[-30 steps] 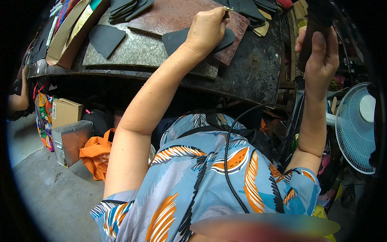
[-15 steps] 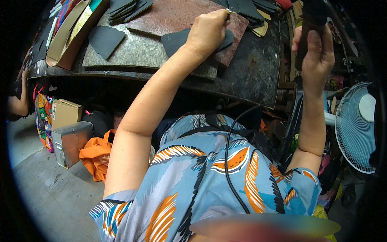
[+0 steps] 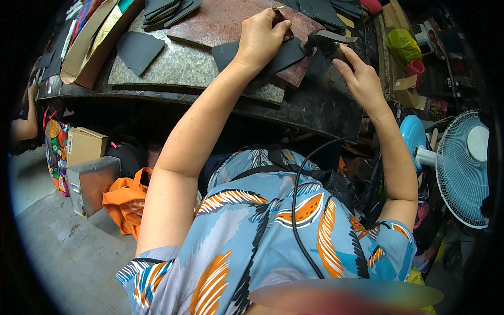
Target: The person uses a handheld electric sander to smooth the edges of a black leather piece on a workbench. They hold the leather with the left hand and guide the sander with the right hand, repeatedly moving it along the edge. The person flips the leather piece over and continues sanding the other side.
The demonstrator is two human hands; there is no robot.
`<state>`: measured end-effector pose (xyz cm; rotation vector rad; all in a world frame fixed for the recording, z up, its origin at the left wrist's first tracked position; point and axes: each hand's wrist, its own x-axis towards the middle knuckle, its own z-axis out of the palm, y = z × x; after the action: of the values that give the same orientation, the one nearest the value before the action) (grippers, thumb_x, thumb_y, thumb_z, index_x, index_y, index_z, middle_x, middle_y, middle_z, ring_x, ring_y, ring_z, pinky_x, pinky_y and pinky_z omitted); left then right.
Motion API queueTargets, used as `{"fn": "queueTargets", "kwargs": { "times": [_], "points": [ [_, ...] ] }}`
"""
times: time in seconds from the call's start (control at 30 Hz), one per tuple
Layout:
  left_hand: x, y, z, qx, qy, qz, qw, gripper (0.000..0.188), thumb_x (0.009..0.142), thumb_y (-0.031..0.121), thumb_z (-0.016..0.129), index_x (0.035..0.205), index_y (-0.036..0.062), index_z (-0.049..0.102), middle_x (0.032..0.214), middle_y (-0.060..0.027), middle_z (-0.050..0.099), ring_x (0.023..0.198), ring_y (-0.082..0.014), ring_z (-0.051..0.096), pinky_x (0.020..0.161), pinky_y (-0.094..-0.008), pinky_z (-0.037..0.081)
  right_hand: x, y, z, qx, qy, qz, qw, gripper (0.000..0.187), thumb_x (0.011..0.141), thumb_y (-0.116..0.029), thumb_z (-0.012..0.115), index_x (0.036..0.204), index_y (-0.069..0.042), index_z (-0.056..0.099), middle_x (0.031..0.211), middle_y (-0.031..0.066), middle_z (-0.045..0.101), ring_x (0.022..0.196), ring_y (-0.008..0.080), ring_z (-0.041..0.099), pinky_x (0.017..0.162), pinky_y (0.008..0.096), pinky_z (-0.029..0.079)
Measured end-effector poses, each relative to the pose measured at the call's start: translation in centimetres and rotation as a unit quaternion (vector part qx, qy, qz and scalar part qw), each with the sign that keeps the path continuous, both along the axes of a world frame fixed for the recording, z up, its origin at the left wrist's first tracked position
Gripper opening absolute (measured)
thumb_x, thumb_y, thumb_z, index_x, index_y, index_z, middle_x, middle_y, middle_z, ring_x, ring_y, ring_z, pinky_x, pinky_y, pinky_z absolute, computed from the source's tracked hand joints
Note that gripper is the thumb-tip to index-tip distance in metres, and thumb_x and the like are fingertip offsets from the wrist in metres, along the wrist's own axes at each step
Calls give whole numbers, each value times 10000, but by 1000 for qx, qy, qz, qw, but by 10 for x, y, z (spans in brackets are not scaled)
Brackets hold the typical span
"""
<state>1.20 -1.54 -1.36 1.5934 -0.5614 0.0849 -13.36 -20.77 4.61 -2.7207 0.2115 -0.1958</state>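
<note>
My left hand [image 3: 261,41] is closed around a slim, dark punch-like tool [image 3: 276,14] with a yellowish upper end; its lower end is hidden by the fingers. Under that hand lies a dark sheet piece [image 3: 286,56] with rounded edges, resting on a reddish stone slab [image 3: 210,21]. My right hand [image 3: 362,79] grips a hammer [image 3: 321,43], with a dark rounded face and a curved, flattened metal end. The hammer head is just right of the left hand, over the sheet piece's right end. Another dark piece [image 3: 139,52] lies on the grey slab [image 3: 173,68] at left.
Stacks of dark cut pieces [image 3: 169,11] [image 3: 320,11] lie at the bench's back. A cardboard tray [image 3: 79,65] stands at left. A white-and-blue fan [image 3: 462,168] is at right. On the floor are an orange bag [image 3: 125,202] and a metal box [image 3: 93,181].
My right hand has swung the hammer down and left from its raised place at the right. My left hand has shifted slightly left and still holds the slim tool.
</note>
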Motion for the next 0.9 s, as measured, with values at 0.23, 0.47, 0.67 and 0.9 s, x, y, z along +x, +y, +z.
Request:
{"fn": "queueTargets", "kwargs": {
  "times": [0.23,0.47,0.67,0.9],
  "points": [
    [2,-3,-4,59,-89,48,993,167,844,157,694,881,-5,676,757,-173,690,724,-300,700,662,-356,543,0,-3,3,5,-14,18,1000,506,938,-482,553,1318,-148,567,998,193,696,934,366,676,803,412,520],
    [1,-6,5,85,-237,12,968,117,847,124,665,886,16,641,789,-186,670,769,-354,673,694,-408,545,-3,21,77,178,-269,152,934,359,1014,-235,517,1335,-74,524,793,14,593,646,56,525,557,202,429],
    [-9,-10,7,145,-310,29,939,99,849,104,645,854,12,610,780,-190,659,789,-372,659,687,-429,537,4,5,32,88,-87,21,992,455,961,-380,581,1293,-71,562,1005,147,656,916,246,634,781,316,485],
    [5,-6,-3,56,-85,40,994,147,855,139,669,878,-5,664,748,-166,688,710,-289,698,661,-359,546,-3,0,6,-11,-1,22,1000,501,955,-488,520,1307,-135,567,976,195,699,934,376,673,800,425,522]
  ]
}}
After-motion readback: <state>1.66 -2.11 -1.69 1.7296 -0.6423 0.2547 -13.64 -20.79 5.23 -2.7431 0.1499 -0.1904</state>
